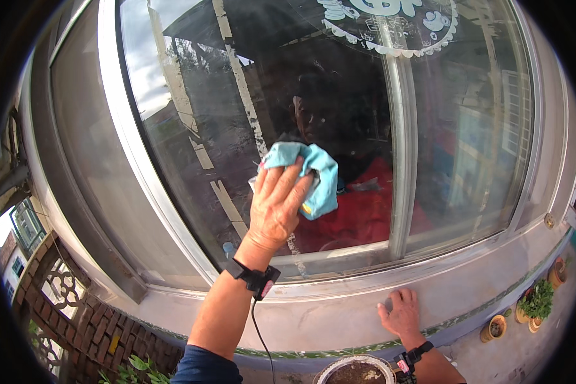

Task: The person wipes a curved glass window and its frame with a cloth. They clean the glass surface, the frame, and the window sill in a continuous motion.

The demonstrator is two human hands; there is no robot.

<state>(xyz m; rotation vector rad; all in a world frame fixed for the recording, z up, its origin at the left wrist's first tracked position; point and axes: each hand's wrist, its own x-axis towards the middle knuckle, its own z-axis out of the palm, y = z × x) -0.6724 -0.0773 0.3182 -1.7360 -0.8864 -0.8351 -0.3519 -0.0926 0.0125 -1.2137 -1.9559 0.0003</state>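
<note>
My left hand (279, 201) presses a crumpled light-blue cloth (324, 180) flat against a window pane (345, 105), its fingers spread over the cloth's left part. Below and to the right, my right hand (402, 309) rests on the pale window sill (326, 317), fingers apart, holding nothing. Both wrists wear black straps with small devices, and a cable hangs from the left one. Reflections and red fabric show in the glass.
A metal frame bar (402, 144) divides the window, and a decal (389, 29) sits at its top. Potted plants (536, 300) stand at the lower right, a round planter (357, 372) below the sill. A brick wall (91, 331) is at the lower left.
</note>
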